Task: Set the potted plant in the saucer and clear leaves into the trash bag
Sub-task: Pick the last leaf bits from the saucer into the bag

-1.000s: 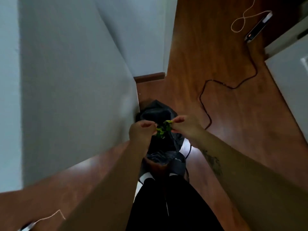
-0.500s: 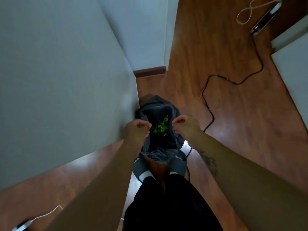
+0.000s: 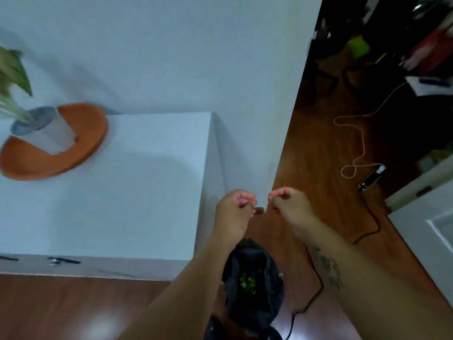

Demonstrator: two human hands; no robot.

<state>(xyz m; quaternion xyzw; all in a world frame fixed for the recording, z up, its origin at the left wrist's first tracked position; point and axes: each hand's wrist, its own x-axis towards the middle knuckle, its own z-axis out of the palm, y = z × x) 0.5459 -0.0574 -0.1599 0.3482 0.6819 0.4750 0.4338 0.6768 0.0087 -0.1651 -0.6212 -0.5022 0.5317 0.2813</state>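
Note:
A dark trash bag [image 3: 255, 303] sits on the floor by the white cabinet's corner, with green leaves [image 3: 248, 283] lying inside it. My left hand [image 3: 234, 212] and my right hand [image 3: 289, 204] hang above the bag, fingers curled shut, with nothing visible in them. At the far left, a white potted plant [image 3: 49, 130] stands in an orange saucer [image 3: 83, 143] on the white cabinet top [image 3: 147, 180].
A black cable [image 3: 316, 288] runs across the wooden floor right of the bag. A white cord [image 3: 360, 143] and a small black device [image 3: 371, 177] lie further right. A white door [image 3: 431, 231] is at the right edge. Dark clutter fills the top right.
The leaves left my fingers and dropped into the bag. Both hands let go of the bag and rose above it. The view lifted, bringing the cabinet top and plant into sight.

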